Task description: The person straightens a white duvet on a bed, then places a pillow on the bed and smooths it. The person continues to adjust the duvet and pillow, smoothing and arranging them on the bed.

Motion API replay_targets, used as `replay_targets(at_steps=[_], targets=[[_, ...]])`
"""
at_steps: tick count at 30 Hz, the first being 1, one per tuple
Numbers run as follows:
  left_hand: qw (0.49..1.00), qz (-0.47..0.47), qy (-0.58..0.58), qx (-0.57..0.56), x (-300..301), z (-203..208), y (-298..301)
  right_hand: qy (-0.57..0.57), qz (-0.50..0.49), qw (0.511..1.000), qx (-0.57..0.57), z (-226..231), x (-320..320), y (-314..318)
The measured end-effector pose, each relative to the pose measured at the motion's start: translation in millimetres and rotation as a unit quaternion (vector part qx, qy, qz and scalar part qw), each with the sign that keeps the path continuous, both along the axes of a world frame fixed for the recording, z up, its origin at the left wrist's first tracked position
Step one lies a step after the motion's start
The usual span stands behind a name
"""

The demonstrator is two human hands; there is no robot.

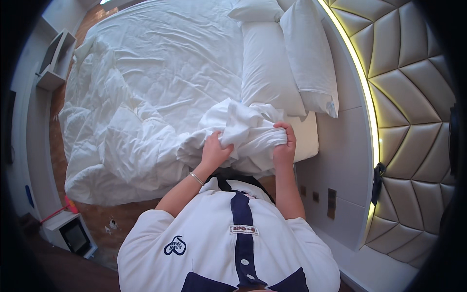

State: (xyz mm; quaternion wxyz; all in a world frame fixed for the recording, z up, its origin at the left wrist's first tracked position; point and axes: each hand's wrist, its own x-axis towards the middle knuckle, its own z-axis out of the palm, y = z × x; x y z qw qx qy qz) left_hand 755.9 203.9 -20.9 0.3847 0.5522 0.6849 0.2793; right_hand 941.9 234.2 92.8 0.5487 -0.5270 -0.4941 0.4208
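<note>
Both of my hands are closed on bunched white bedding at the near side of the bed. My left hand (pixel 216 150), below a bracelet on the wrist, grips a fold of the white duvet (pixel 121 136), which lies crumpled along the near and left parts of the mattress. A gathered bundle of the same white cloth is clutched in my right hand (pixel 285 144), close to the mattress corner (pixel 307 138). Whether the bundle is the duvet or a separate cover I cannot tell. Wrinkled white sheet (pixel 189 58) covers the bed beyond my hands.
White pillows (pixel 268 68) lie along the right end of the bed, one leaning outward (pixel 311 58). A padded headboard wall (pixel 404 97) with a lit strip stands to the right. At lower left are a small cabinet (pixel 73 233) and a red-handled tool (pixel 70 204) on the wooden floor.
</note>
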Motion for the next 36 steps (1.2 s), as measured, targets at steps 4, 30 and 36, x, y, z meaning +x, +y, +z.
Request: replay_targets(at_steps=[4,30,36], targets=[[0.917,0.088,-0.359,-0.151,-5,-29,-1,0.109,0.02,0.993,-0.03,-7,7,3],[0.973,-0.132,-0.149,0.113,59,80,6,-0.053,0.045,0.997,-0.031,33,34,26],[0.983,-0.021,-0.178,0.048,53,-4,32,0.015,0.127,0.991,-0.051,66,12,29]])
